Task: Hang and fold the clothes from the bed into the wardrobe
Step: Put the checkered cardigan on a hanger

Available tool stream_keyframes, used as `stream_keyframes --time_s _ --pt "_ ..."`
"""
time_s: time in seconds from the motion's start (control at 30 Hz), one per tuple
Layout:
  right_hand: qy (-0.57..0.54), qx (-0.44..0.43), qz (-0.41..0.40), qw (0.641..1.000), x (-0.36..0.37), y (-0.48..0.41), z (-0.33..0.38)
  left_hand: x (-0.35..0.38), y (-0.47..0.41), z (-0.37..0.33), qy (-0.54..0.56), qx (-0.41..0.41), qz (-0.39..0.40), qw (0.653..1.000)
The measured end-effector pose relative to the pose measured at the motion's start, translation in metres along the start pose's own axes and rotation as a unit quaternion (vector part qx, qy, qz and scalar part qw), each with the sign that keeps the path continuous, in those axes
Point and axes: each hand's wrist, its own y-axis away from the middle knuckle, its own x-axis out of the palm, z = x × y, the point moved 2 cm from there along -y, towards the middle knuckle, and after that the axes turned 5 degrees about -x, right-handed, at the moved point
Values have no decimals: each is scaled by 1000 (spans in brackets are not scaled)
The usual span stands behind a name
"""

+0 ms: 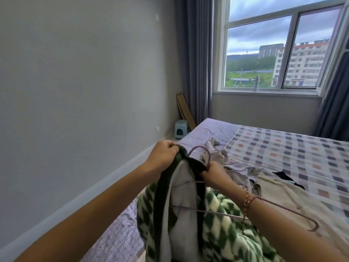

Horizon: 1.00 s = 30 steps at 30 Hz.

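**One jacket, one hanger, two grips**

One green-and-white jacket (222,229) is held up over the bed (283,148). The left grip (162,154) pinches its dark collar (190,159). The right grip (215,173) clasps the neck of the single hanger (200,147), touching the collar. One heap of clothes (219,154) lies just beyond.

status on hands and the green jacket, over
Left hand pinches collar of green jacket. Right hand grips hanger neck, hanger partly inside. Loose clothes beyond, not blocking.
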Motion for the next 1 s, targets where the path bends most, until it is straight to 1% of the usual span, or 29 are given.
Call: stream_keyframes --time_s 0.03,0.07,0.1,0.13,0.17,0.2,0.23,0.27,0.3,0.37,0.4,0.43,0.47,0.5,0.53,0.57,0.6,0.63,0.67,0.7,0.73,0.77,0.8,0.83,0.87,0.9,0.93,1.0 --pt "-23 8 -30 999 -1 0 -3 3 4 10 -16 -23 56 998" --pt "-47 22 -52 997 -2 -1 -6 8 9 18 -29 -35 141 989" --pt "-68 28 -75 995 -3 -1 -9 11 19 22 -40 -37 232 971" --pt "-87 38 -88 992 -6 0 -11 11 24 24 -56 -18 288 956" --pt "-111 42 -98 988 -8 0 -12 8 18 26 -104 32 274 956" --pt "-137 43 -102 984 -13 0 -12 4 5 26 -196 101 192 956" --pt "-164 31 -103 981 -17 -1 -10 0 -7 26 -291 160 105 937" --pt "-182 13 -96 979 -22 1 -6 2 -14 26 -356 190 68 912" --pt "-189 -12 -84 978 -25 2 1 7 -17 26 -382 190 89 900" --pt "-168 -64 -63 982 -28 6 9 27 -17 34 -363 160 184 899" --pt "-147 -87 -66 983 -31 8 11 34 -18 37 -353 164 198 900" --pt "-134 -112 -83 981 -34 10 12 34 -19 38 -347 167 188 903" --pt "-118 -139 -120 976 -39 13 11 32 -23 39 -323 174 166 915" --pt "-93 -181 -200 958 -45 19 9 26 -26 39 -307 186 138 923" --pt "-65 -233 -302 922 -49 28 3 22 -31 41 -297 196 119 927" --pt "-53 -281 -388 876 -46 41 -2 15 -35 42 -288 194 100 933" --pt "-57 -309 -421 851 -34 56 -13 9 -39 44 -271 188 77 941" --pt "-73 -316 -409 853 -15 73 -21 4 -39 42 -254 177 54 949" --pt "-89 -313 -363 873 10 85 -33 -2 -38 39 -237 172 30 956" --pt "-105 -286 -297 905 35 91 -42 -7 -37 33 -222 171 14 960" --pt "-103 -230 -233 939 56 91 -49 -9 -38 30 -214 175 1 961" --pt "-92 -169 -187 963 76 86 -53 -11 -36 27 -212 180 -5 961" --pt "-72 -110 -170 977 89 75 -52 -11 -34 22 -211 188 -4 959" --pt "-44 -47 -169 983 96 63 -47 -11 -31 19 -209 194 1 958" --pt "-7 0 -185 983 96 52 -39 -10 -28 16 -207 201 6 957" --pt "25 31 -196 980 96 42 -30 -9 -25 14 -209 208 12 956" --pt "46 53 -186 980 94 35 -24 -8 -22 14 -206 215 14 954" --pt "46 85 -161 982 88 21 -22 -8 -18 14 -198 226 18 954"
